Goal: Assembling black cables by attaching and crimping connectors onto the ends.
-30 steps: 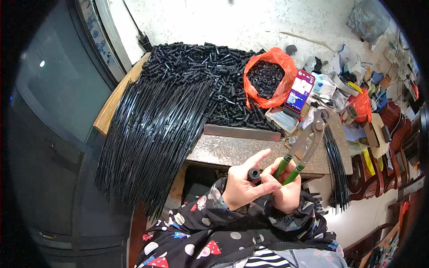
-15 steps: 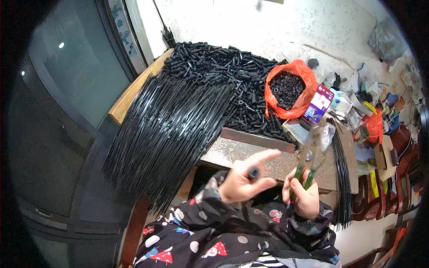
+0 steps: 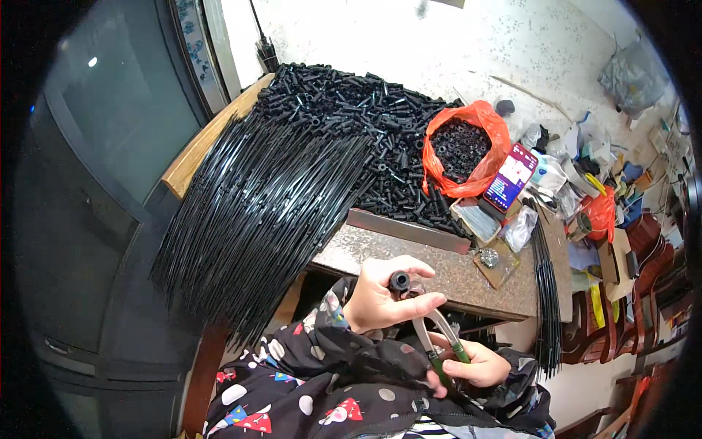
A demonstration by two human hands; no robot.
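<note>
My left hand (image 3: 373, 301) is curled around a short black tube-like piece (image 3: 399, 280), its round hollow end facing up. Below it, my right hand (image 3: 479, 366) grips green-handled pliers (image 3: 459, 352), whose two handles are spread apart. The pliers' metal jaws reach up to the left hand, where fingers partly hide their tips. Whether the jaws touch the black piece I cannot tell. Both hands are just in front of the table's near edge. A heap of similar black pieces (image 3: 351, 102) covers the back of the table (image 3: 468, 282).
Long thin black rods (image 3: 256, 190) lie fanned over the table's left side, with more (image 3: 545, 293) at the right edge. A metal strip (image 3: 409, 230) edges the heap. Beside it are an orange bag (image 3: 499, 150) of small black parts, a lit phone (image 3: 510, 178) and clutter.
The pliers have swung down and left, with their jaws now at my left hand. My right hand has moved lower, and the left fingers have closed in around the black piece.
</note>
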